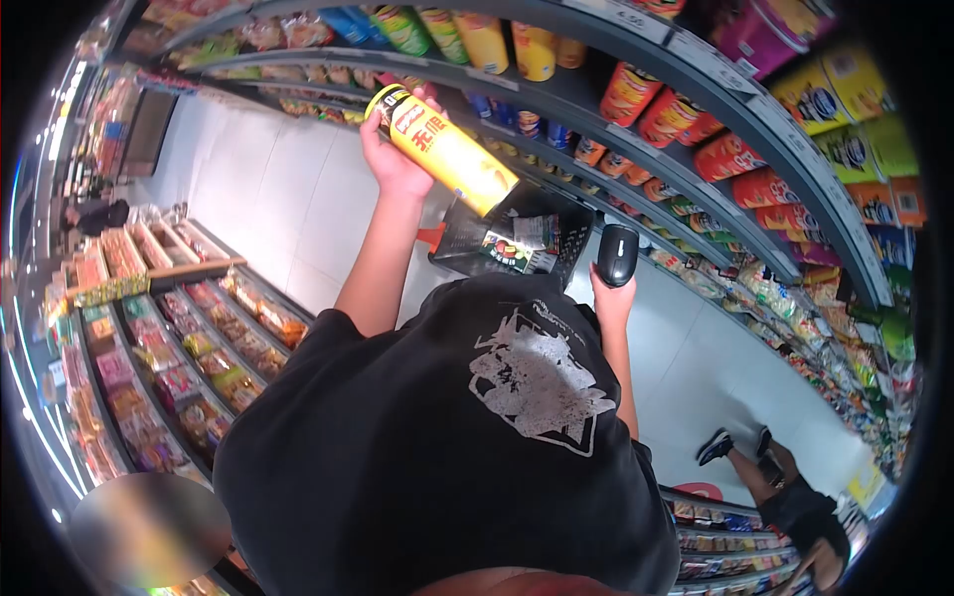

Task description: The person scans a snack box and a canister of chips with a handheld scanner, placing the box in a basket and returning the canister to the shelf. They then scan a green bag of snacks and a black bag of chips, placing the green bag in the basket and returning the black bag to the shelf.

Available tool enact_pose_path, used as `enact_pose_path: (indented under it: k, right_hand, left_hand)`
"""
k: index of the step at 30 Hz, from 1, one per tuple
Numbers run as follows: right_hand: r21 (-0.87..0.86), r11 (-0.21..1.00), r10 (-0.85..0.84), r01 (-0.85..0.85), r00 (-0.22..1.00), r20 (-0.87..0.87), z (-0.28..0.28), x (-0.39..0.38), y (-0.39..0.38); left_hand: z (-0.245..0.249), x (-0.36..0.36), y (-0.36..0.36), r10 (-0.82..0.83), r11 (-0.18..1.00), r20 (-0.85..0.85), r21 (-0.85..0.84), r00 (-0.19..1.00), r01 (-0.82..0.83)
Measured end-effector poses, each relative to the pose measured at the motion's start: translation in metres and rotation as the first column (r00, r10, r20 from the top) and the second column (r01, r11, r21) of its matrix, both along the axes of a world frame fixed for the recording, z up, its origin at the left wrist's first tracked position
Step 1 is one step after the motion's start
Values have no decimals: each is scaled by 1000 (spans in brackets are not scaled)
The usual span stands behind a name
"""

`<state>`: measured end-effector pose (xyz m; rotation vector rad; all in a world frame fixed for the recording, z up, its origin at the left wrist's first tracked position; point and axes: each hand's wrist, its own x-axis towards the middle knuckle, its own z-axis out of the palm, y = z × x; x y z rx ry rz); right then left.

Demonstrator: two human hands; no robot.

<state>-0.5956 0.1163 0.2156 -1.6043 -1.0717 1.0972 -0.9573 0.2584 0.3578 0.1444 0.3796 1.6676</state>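
My left hand (pixel 399 164) is wrapped round a yellow canister (pixel 447 149) with a black band at one end and red lettering, held up near the shelf edge. In my right hand (pixel 613 286) is a black handheld device (pixel 618 254) with a rounded head, pointing away from me. Between my arms, lower down, a black basket (pixel 462 238) holds a dark printed packet (pixel 509 252) and a greyish packet (pixel 537 230). The canister's lower end hangs over the basket's far side.
Shelves of canisters (pixel 636 94) and bags curve along the front and right. At the left stands a rack of packaged food (pixel 189 343). Another person (pixel 795 507) is at the lower right, on the tiled floor (pixel 696 377).
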Motion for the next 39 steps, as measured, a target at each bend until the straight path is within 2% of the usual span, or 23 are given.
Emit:
enact_pose_path:
  k: [1,4,6,7,8,9,11,13,14,15,17,19,21,25,27,31,33,34,36,39]
  right_hand:
    - [31,999,8,-7,1000,-21,5,-2,4]
    - [56,990,124,-128,990,65,31,-1,19]
    - [8,987,163,-163,986,-41,65,-4,32]
    - [-15,983,179,-181,979,-95,76,-9,38]
    - [88,973,227,-215,959,-169,79,-17,43]
    - [120,962,272,-246,911,-311,90,-28,47]
    - [166,911,412,-378,851,-325,107,-51,52]
    - [200,871,488,-448,746,-453,136,-85,56]
    - [228,865,497,-446,710,-499,147,-101,56]
    - [179,872,464,-455,655,-596,157,-114,54]
    - [181,833,529,-523,655,-540,138,-124,51]
    - [125,818,494,-561,576,-652,146,-131,46]
    - [90,808,474,-583,551,-687,146,-134,42]
    - [104,774,516,-624,527,-676,149,-130,42]
    - [129,786,516,-605,525,-677,149,-131,43]
    - [101,844,467,-526,629,-622,140,-136,42]
    - [160,868,478,-470,701,-529,138,-142,40]
    - [123,853,500,-508,726,-472,138,-141,40]
    - [51,817,553,-575,754,-354,134,-137,41]
    - [91,840,538,-535,801,-262,116,-139,37]
  left_hand:
    - [-4,-2,-1,-51,998,63,47,997,48]
    - [-11,-3,-1,-236,963,223,185,946,196]
    - [-9,2,-1,-341,929,351,265,872,257]
    - [-8,4,-1,-376,913,352,298,857,278]
    - [-7,6,-1,-412,895,351,330,841,300]
    - [-6,9,-2,-450,874,348,361,823,325]
    - [-4,13,-3,-464,864,347,382,815,329]
    - [-3,16,-6,-489,848,354,407,797,340]
    - [-3,16,-7,-490,846,351,412,798,339]
    - [-4,16,-8,-489,845,348,415,800,337]
    - [-8,15,-10,-485,845,354,424,800,325]
    - [-13,14,-12,-487,844,372,434,790,315]
    - [-21,14,-13,-490,843,382,437,783,314]
    - [-29,20,-17,-449,871,423,405,787,280]
    - [-31,20,-15,-369,906,392,353,843,233]
    - [-28,20,-16,-291,940,354,277,889,198]
    - [-32,17,-19,-267,959,168,146,949,244]
    - [-33,15,-22,-260,964,68,78,963,254]
    - [-39,21,-31,-252,968,12,-16,968,252]
    - [-31,30,-56,-253,956,-33,-158,967,245]
